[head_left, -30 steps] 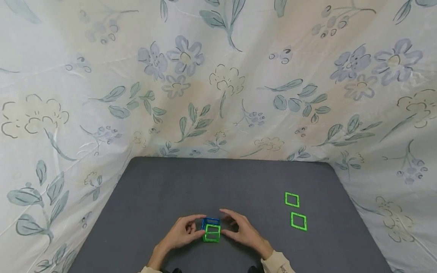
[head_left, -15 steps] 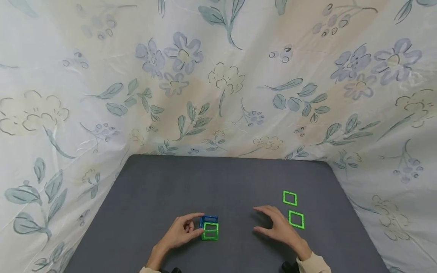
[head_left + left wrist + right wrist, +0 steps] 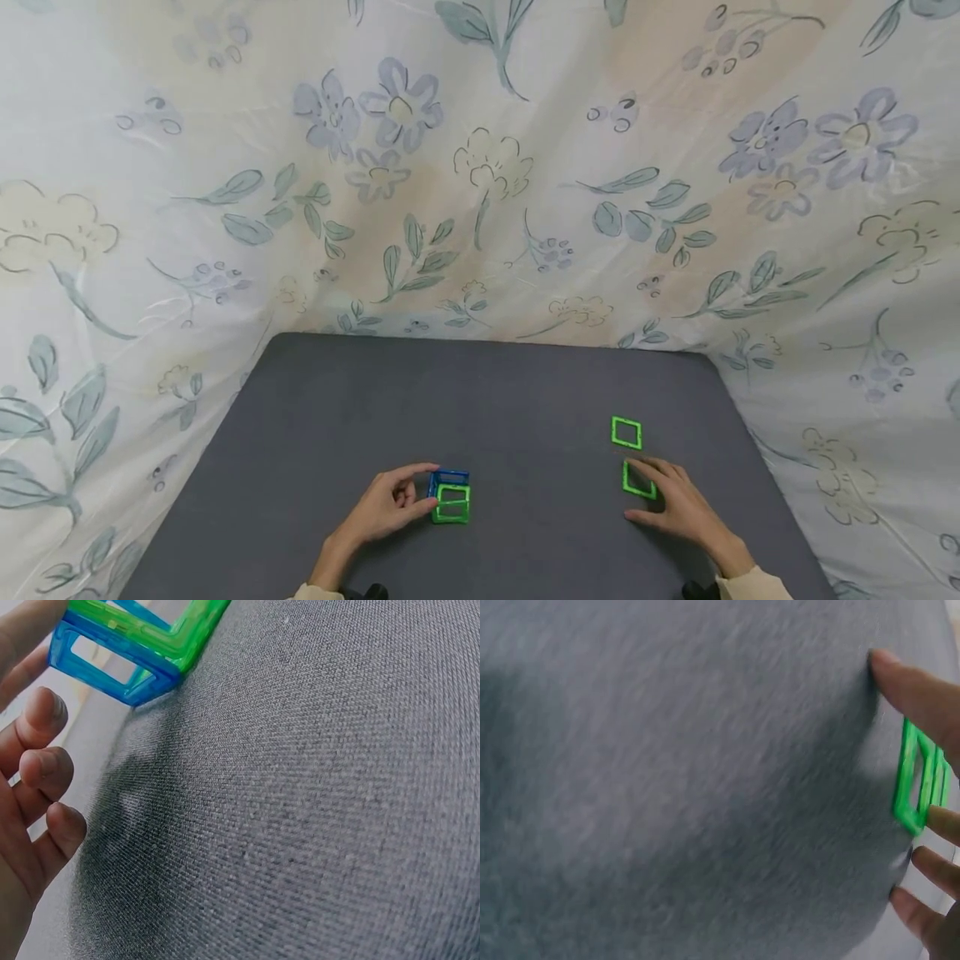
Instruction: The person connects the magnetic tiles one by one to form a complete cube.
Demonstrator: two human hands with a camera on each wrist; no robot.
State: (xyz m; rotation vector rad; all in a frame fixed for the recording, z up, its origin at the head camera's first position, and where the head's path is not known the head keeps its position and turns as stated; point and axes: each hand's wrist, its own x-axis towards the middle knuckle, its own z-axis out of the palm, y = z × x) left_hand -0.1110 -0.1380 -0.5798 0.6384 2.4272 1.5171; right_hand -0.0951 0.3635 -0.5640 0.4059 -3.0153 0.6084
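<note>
A small structure of blue and green square frame tiles (image 3: pixel 451 497) stands on the dark grey mat (image 3: pixel 487 392) near its front edge. My left hand (image 3: pixel 431 487) grips its left side between thumb and forefinger. In the left wrist view the structure (image 3: pixel 139 641) sits at the top left, with my other fingers (image 3: pixel 46 769) curled loosely beside it. To the right, my right hand (image 3: pixel 651 497) lies with spread fingers on a flat green square tile (image 3: pixel 636 482). The right wrist view shows that tile (image 3: pixel 916 778) between thumb (image 3: pixel 907 679) and fingers. A second green tile (image 3: pixel 626 432) lies just beyond.
A floral bedsheet (image 3: pixel 480 167) rises behind the mat and drapes down both sides. The mat's far edge meets the sheet at the back. Bare grey mat stretches between the two hands and behind them.
My right hand has left the structure and moved right across the mat onto the nearer green tile. My left hand stays on the structure.
</note>
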